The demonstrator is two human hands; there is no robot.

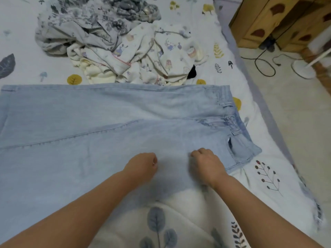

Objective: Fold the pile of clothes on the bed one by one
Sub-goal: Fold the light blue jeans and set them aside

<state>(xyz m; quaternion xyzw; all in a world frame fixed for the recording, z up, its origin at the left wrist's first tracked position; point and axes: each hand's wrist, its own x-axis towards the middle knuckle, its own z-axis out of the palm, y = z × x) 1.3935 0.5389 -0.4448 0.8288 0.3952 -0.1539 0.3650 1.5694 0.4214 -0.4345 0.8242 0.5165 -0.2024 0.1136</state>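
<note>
Pale blue jeans (107, 126) lie spread flat across the bed, waistband to the right, legs running off the left edge of view. My left hand (143, 165) and my right hand (204, 161) are over the jeans' near part, fingers curled under. Whether they pinch the denim or only rest on it cannot be made out. Behind the jeans lies the pile of clothes (111, 38): grey flowered fabric at the back and a cream cartoon-print garment (152, 58) in front, with a bit of black cloth at its right.
The bed sheet (268, 190) is white with leaf and mushroom prints; its right edge drops to a tiled floor. A wooden cabinet (279, 18), black cables (263, 63) and a white fan base (302, 67) stand at the upper right.
</note>
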